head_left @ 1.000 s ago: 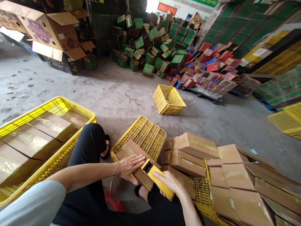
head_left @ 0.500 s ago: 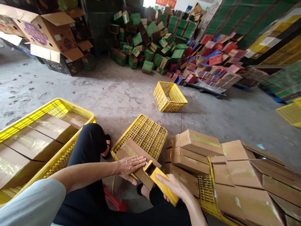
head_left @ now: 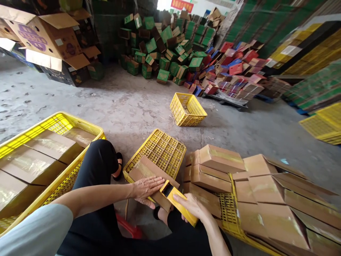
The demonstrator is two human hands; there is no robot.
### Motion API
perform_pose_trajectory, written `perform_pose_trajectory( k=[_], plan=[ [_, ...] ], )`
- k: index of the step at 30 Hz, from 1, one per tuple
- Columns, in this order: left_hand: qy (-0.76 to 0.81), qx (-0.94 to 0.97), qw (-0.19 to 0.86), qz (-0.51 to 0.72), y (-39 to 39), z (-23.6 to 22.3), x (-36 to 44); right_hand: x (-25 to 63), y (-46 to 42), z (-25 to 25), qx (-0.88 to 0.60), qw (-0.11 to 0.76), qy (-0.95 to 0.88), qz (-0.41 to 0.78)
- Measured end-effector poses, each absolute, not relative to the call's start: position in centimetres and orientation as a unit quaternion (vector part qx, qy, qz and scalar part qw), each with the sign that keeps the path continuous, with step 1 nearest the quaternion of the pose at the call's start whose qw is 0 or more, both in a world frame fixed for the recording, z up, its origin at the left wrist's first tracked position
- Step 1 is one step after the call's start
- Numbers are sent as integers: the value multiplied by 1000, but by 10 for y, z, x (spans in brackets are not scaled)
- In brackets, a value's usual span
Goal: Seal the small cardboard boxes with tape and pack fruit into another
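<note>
Matt brown cardboard, yellow plastic and a worn concrete floor [head_left: 128, 103].
At lower centre, a box [head_left: 144, 170] of dull cardboard bears a shiny strip of clear tape [head_left: 147, 172]; the tool [head_left: 174, 202] beside it has a smooth yellow finish, whether plastic or painted metal unclear. The ribbed crate [head_left: 162, 147] beneath is openwork plastic, scuffed and dull, while the bin [head_left: 82, 122] at left is glossier plastic. Cardboard cartons [head_left: 275, 220] at lower right carry gleaming tape. The trousers [head_left: 93, 167] are matt dark cloth, the sleeve [head_left: 39, 227] pale, soft-looking fabric.
</note>
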State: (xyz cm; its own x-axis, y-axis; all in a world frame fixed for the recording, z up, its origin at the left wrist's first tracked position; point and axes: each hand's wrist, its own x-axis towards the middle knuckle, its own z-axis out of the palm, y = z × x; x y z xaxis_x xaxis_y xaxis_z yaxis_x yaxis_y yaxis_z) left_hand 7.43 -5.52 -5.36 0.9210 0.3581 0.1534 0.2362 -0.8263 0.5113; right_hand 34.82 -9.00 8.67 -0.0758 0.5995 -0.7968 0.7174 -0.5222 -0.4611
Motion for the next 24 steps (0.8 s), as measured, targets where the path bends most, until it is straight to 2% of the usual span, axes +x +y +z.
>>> perform_pose_trajectory(
  k=[14,24],
  plan=[
    [122,956,229,136,-41,-60,69,383,-100,92,664,47,461,-587],
    [60,961,261,71,17,-39,53,358,-107,72,682,-26,448,-577]
  ],
)
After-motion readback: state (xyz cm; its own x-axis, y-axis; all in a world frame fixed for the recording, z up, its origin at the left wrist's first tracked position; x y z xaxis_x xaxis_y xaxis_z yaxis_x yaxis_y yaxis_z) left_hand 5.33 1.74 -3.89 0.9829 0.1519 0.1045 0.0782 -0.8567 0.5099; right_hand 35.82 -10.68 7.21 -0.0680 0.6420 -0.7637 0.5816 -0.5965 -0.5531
